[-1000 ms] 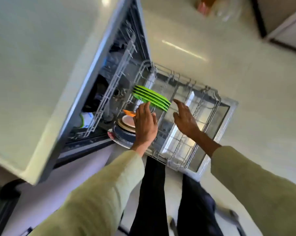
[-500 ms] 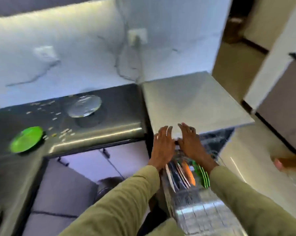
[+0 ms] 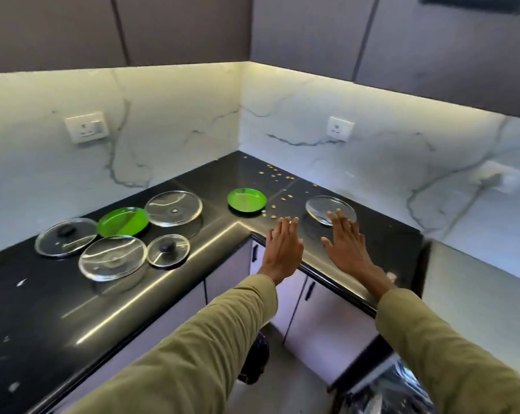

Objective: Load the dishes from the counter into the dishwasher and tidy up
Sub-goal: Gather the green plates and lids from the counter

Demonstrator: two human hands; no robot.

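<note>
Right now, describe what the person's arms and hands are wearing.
Both arms wear long olive-green sleeves of a plain woven cloth that end at the wrists. The left hand and right hand are bare, without gloves. No watch or bracelet shows.

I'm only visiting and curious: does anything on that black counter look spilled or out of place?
Yes. Small yellowish bits, perhaps kernels or crumbs, lie scattered over the counter near the corner, between the green plate and the clear glass plate. A few white specks also dot the near left stretch. Nothing looks broken.
</note>
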